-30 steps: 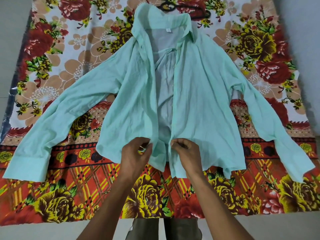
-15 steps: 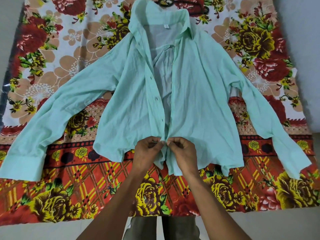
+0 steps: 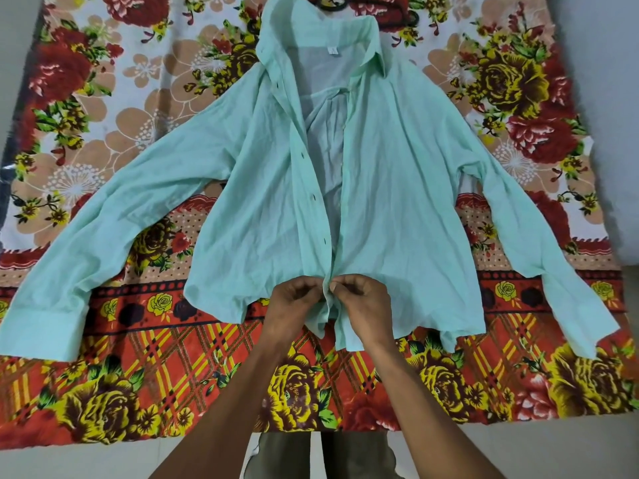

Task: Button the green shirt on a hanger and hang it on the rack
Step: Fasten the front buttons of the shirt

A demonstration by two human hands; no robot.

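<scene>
- Flowered sheet (image 3: 103, 140) spread flat; everything below lies on it.
- Green shirt (image 3: 397, 202) face up on the sheet, sleeves out to both sides, collar at the far end, hem at the near end; long axis runs straight away from the person.
- Front mostly open above the hem; row of buttons (image 3: 314, 196) on the left front edge.
- Black hanger (image 3: 330, 1) hook pokes out beyond the collar.
- Left hand (image 3: 294, 305) pinching the left front edge just above the hem.
- Right hand (image 3: 363, 302) pinching the right front edge, fingertips touching the left's.
- Likely doing the lowest button; whether it's through, cannot tell.
- Remaining buttons lie beyond both hands, toward the collar; both equally near.
</scene>
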